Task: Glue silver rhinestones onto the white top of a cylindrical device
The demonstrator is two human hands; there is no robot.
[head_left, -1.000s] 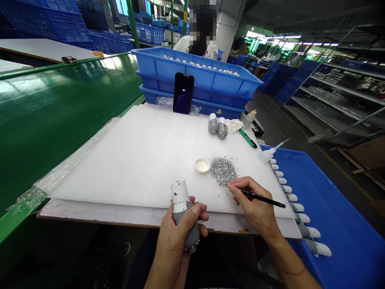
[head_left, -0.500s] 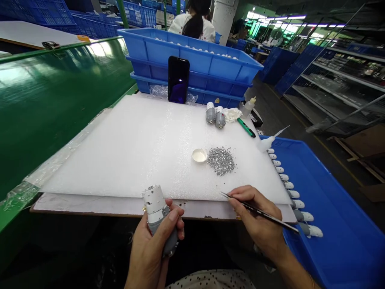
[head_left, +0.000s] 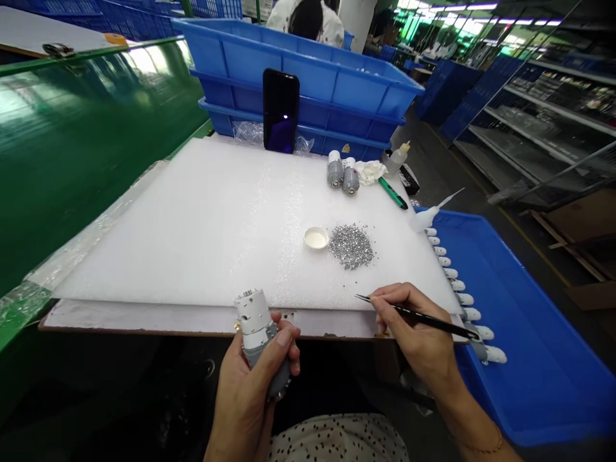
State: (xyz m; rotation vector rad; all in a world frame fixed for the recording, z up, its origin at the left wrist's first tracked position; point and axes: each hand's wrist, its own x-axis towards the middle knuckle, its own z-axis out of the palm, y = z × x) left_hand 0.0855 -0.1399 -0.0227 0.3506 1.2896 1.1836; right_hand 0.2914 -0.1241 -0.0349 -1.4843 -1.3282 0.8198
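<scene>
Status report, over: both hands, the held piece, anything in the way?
Left hand gripping white-and-gray part, white end up. Right hand holding black tweezers, tips short of silvery pile. Only stray bits between tips and pile.

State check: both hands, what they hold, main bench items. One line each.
Left hand, closed around grey-and-white part
Grey-and-white part, tilted, white end up
Right hand, gripping tweezers
Tweezers, tips look slightly parted
White dish, open side up
Silver bits, loosely heaped beside the dish, a few strays
Phone, upright in front of blue bins, screen mostly dark
Blue bins, stacked
Green tool, lying down
</scene>
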